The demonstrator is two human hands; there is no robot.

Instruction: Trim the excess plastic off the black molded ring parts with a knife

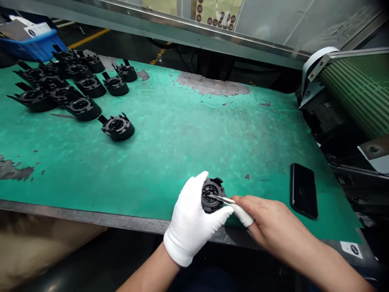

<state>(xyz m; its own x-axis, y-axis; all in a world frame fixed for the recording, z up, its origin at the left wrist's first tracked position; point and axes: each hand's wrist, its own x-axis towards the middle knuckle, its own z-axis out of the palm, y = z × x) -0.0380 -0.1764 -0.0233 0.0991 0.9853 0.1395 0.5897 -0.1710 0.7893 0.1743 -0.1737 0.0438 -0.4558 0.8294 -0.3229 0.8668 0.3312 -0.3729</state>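
My left hand (192,215), in a white glove, is wrapped round a round black part (212,190) near the front edge of the green table. My right hand (261,211) is bare apart from a white cover on one digit. Its fingers are closed on a thin metal blade-like tool (220,198), whose tip lies over the middle of the black part. A single black part (118,127) of a similar kind stands on the table to the upper left of my hands.
Several more black parts (80,106) crowd the table's left side, with a blue bin (33,46) behind them. A black phone (304,190) lies right of my hands. A green conveyor belt (360,87) is at the right, and a metal rail (194,28) runs along the back.
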